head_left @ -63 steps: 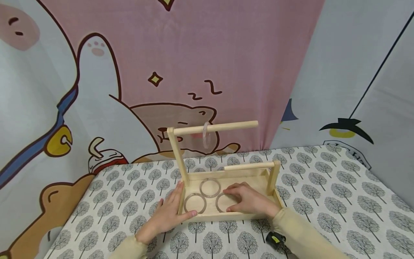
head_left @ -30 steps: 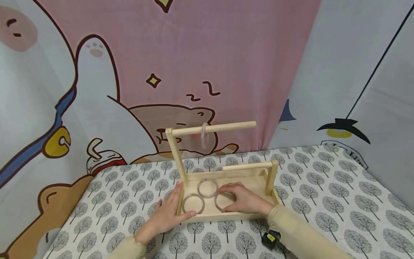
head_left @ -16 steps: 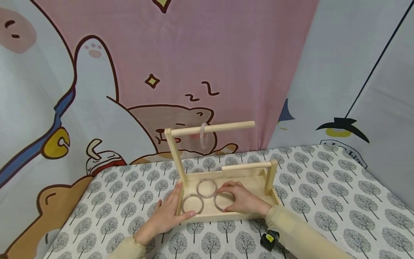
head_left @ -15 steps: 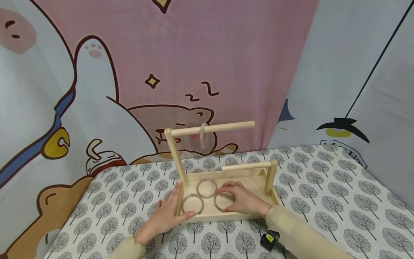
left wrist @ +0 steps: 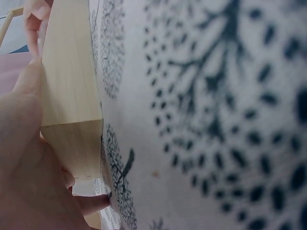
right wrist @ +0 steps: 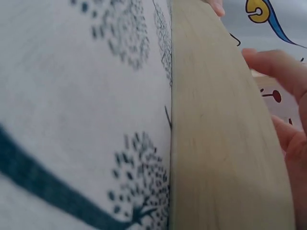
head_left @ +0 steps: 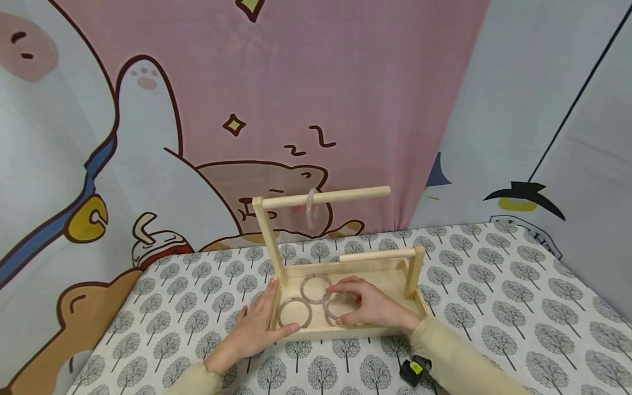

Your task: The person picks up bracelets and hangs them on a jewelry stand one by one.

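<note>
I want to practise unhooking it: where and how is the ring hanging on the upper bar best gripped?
Probably by its lower arc, pinched from the front: the hanging ring dangles below the upper bar, leaving that part exposed. The bar's right end is free, so it could slide off that way.

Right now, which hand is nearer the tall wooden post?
Left. The left hand rests on the wooden tray beside the foot of the tall post; the right hand pinches a translucent ring farther right.
</note>
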### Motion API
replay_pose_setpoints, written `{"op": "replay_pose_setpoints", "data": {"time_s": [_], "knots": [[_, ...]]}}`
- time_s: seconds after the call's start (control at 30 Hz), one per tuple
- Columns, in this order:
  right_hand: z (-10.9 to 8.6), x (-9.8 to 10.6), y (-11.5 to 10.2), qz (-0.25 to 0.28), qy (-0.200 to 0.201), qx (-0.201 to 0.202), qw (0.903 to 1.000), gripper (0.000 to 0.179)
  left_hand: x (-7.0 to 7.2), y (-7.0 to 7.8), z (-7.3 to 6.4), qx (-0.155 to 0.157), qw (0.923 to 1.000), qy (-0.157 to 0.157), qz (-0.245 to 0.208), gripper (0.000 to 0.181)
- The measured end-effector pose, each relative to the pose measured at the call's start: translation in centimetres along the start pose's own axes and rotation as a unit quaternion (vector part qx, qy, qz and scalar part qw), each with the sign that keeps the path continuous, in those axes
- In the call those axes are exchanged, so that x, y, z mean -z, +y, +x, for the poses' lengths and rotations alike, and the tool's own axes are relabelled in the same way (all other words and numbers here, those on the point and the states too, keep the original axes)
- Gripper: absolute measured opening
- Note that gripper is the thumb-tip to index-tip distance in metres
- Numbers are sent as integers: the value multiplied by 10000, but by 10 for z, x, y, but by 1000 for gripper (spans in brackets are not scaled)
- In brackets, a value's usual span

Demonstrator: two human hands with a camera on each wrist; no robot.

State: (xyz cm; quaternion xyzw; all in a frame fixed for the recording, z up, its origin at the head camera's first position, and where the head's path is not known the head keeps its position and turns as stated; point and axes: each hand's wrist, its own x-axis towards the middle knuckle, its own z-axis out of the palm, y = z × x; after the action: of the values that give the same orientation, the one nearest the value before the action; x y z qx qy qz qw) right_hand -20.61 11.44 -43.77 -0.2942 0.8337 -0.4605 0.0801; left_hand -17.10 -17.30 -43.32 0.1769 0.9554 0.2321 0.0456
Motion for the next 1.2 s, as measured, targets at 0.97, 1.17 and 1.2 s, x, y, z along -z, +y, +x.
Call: {"op": "replay_pose_setpoints", "data": {"time_s": [0.97,1.17,1.2], "knots": [[-10,3,-28,378,-81,672,9970,56,2,3,7,-478,9900,302,-1294,108],[-17,4,-27,342,-82,734,9967,53,-1,1,11,-627,9811,435,-1777,111],[-19,4,-26,354,-99,737,9966,52,-1,1,11,-665,9809,447,-1771,111]]}}
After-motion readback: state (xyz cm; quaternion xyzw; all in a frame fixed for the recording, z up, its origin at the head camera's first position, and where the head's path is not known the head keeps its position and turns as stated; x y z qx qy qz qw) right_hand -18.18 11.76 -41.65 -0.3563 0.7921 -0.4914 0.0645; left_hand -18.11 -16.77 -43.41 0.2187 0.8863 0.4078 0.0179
